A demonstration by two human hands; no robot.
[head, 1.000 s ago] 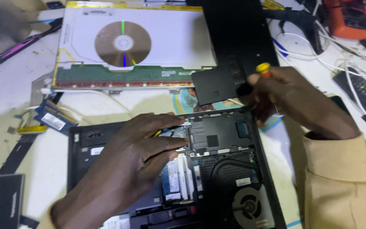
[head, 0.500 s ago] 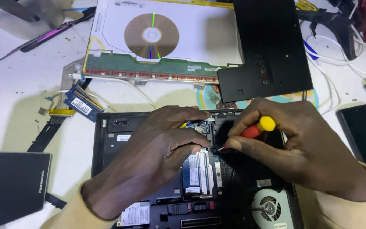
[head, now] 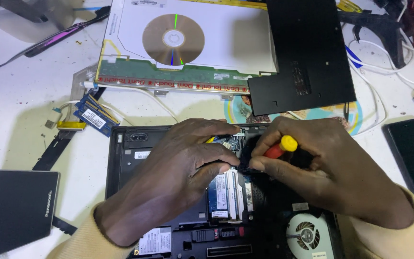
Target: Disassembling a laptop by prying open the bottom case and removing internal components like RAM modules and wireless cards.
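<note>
Item: opened laptop (head: 168, 211), underside up, lying on the white bench (head: 20, 96); all places below are being given relative to it. We are resting our left hand (head: 178, 172) flat over its middle, fingers spread and pressing on the board, gripping nothing that we can make out. Our right hand (head: 327, 168) is closing around a small screwdriver (head: 280, 147) with a red shaft grip and yellow cap, its tip pointing down into the bay beside the memory modules (head: 228, 192); the tip itself is hidden by our fingers. In our judgement the step is going best if we are keeping the driver upright and seated in the screw head, pressing lightly, while the left hand is steadying the chassis. The cooling fan (head: 307, 235) is showing at the laptop's near right corner. White rectangular stickers are sitting on its left edge and near edge. Beyond its far edge a bare display panel (head: 245, 38) is lying with a silver disc (head: 173, 38) on it and a strip of red warning tape along its green board. A black cover plate (head: 307, 52) is overlapping that panel. Left of the far corner, two loose blue memory sticks (head: 94, 115) with white labels are lying. A black phone (head: 413, 163) is lying to the right, and a black boxy device (head: 13, 211) to the left.
</note>
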